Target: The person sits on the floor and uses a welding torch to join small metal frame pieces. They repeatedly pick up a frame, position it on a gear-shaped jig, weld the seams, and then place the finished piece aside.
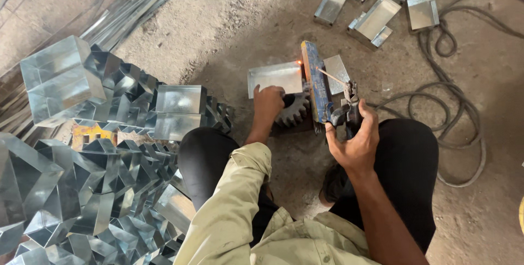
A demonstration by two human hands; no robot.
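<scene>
Galvanised, shiny sheet-metal tray (274,78) flat on the dusty concrete floor (229,36), pressed down at its near edge by the left hand (267,103), fingers curled over the rim. Just beside that hand, touching it on the right, a dark toothed steel gear wheel (295,110). Upright against the tray's right edge, a worn blue rectangular metal block (317,85), with a small orange glowing spark (298,62) at the corner where block and tray meet. Right hand (355,139) closed tight around a dark welding electrode holder (346,111), thin rod (330,75) slanting from it up and left toward the glowing point. Behind the block, a second small grey sheet piece (337,71) lying flat. Black trousered knees on either side of the work, khaki sleeve on the left arm. To the left, well apart, a big heap of folded shiny sheet-metal boxes (93,161). Farther off at top right, several open rectangular metal trays (376,16) scattered about. Black cable (464,106) looped in coils along the right of the floor.
</scene>
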